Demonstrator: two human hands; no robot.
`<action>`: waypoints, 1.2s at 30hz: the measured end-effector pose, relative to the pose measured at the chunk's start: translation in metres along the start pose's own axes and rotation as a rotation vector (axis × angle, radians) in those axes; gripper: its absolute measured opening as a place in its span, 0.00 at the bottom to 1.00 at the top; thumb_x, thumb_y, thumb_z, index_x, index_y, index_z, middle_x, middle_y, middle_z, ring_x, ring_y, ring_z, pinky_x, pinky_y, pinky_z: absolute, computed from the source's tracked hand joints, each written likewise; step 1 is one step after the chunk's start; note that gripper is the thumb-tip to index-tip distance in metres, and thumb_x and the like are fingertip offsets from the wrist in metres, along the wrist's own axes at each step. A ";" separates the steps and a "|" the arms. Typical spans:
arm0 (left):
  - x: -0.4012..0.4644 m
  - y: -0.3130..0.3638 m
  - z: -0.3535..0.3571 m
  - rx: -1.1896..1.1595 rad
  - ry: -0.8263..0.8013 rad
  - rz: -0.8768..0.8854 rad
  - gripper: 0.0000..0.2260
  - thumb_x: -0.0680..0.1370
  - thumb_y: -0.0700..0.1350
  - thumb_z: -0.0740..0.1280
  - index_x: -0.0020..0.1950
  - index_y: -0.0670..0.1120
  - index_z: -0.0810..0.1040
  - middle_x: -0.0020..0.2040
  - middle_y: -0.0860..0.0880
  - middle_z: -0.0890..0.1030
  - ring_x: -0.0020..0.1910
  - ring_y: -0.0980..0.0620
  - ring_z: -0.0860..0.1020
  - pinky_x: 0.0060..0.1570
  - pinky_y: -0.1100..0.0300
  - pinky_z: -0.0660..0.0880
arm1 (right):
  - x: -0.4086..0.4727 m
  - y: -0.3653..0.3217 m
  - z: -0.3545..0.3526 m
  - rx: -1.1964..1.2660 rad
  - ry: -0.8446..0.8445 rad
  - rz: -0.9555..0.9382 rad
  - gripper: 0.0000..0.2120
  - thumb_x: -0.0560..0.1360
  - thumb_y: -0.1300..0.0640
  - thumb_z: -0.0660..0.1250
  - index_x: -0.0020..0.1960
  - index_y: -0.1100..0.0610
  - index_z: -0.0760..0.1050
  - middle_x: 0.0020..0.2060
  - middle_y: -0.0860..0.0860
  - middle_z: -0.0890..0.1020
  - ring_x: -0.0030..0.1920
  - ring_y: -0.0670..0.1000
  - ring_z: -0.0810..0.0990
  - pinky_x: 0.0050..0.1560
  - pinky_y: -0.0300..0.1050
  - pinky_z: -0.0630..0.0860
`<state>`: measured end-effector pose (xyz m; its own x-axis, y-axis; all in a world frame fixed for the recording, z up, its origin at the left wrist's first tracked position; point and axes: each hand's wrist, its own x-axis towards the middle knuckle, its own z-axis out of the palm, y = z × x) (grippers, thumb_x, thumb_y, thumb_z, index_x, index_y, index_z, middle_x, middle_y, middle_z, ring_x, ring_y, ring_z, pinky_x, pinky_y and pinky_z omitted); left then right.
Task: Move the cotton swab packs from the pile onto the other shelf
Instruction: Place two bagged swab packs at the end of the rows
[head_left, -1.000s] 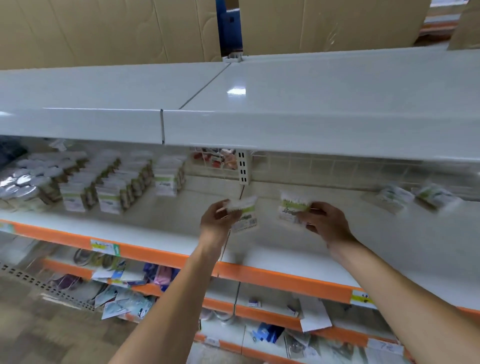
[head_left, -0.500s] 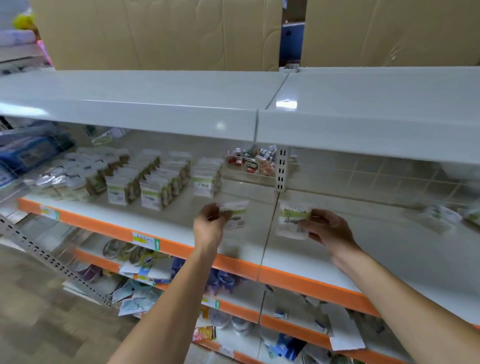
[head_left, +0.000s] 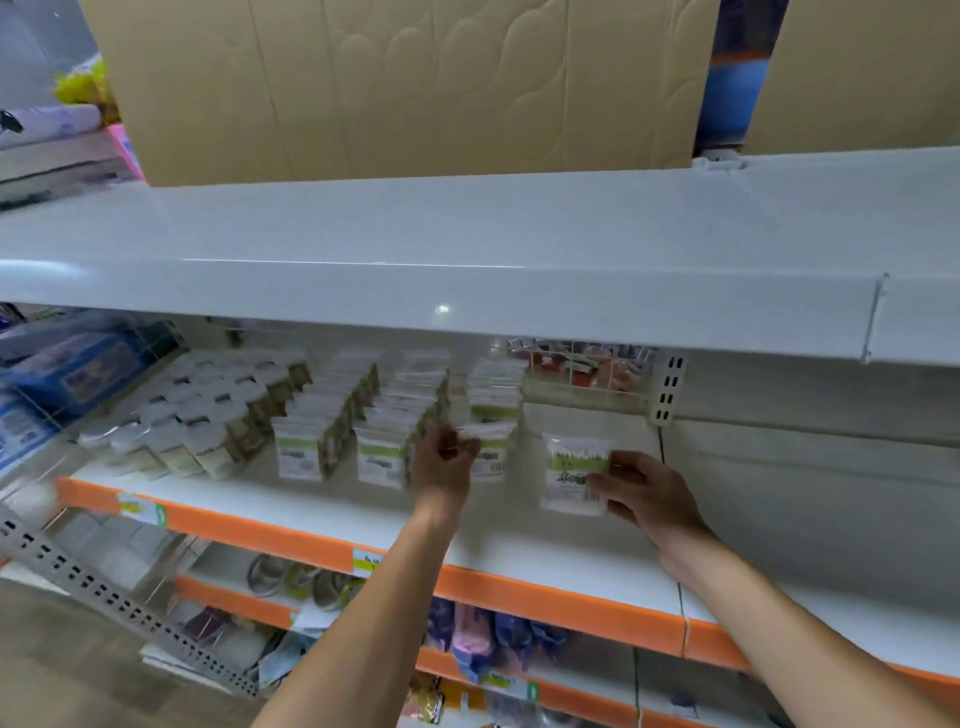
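Note:
My left hand (head_left: 441, 467) grips a white-and-green cotton swab pack (head_left: 488, 449) by its left edge, just in front of the shortest row of standing packs (head_left: 493, 400). My right hand (head_left: 641, 493) pinches a second swab pack (head_left: 574, 473) by its right side, upright over the white shelf (head_left: 519, 556). More rows of the same packs (head_left: 317, 441) stand to the left on this shelf. The pile they came from is out of view.
Round tubs (head_left: 171, 441) fill the shelf's left end, and blue packages (head_left: 67, 374) lie beyond a wire divider. A wide white shelf (head_left: 467, 249) overhangs above. Lower shelves with orange edges (head_left: 519, 587) hold mixed goods. A slotted upright (head_left: 667, 387) stands at the back.
The view has swung left, so the rows of packs now sit right behind my hands. Both hands have carried their packs leftward and deeper towards those rows.

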<state>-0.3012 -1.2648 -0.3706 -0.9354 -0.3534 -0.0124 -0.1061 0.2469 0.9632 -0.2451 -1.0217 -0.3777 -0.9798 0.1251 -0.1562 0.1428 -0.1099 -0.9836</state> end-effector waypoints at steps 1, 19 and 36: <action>0.004 0.000 0.001 0.009 -0.010 0.008 0.13 0.74 0.44 0.74 0.56 0.42 0.79 0.46 0.47 0.82 0.46 0.48 0.79 0.50 0.54 0.75 | 0.001 0.002 0.006 0.007 -0.003 0.001 0.14 0.69 0.63 0.78 0.51 0.52 0.82 0.46 0.50 0.88 0.48 0.51 0.87 0.46 0.43 0.83; 0.032 -0.006 0.031 -0.239 -0.026 0.035 0.16 0.76 0.42 0.72 0.63 0.49 0.76 0.55 0.48 0.81 0.52 0.50 0.81 0.50 0.54 0.80 | 0.012 -0.001 0.034 -0.125 0.012 -0.060 0.14 0.70 0.64 0.76 0.54 0.55 0.80 0.45 0.49 0.88 0.46 0.50 0.87 0.45 0.41 0.82; -0.011 -0.014 0.005 -0.150 0.018 -0.008 0.21 0.80 0.37 0.65 0.72 0.43 0.68 0.65 0.48 0.74 0.61 0.52 0.74 0.48 0.73 0.73 | 0.034 0.004 0.082 -0.247 0.086 -0.130 0.12 0.69 0.66 0.78 0.47 0.56 0.79 0.37 0.50 0.86 0.40 0.51 0.86 0.45 0.48 0.82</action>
<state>-0.2917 -1.2597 -0.3856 -0.9282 -0.3718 -0.0169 -0.0610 0.1073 0.9924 -0.2896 -1.0982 -0.3794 -0.9782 0.2065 -0.0243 0.0570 0.1542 -0.9864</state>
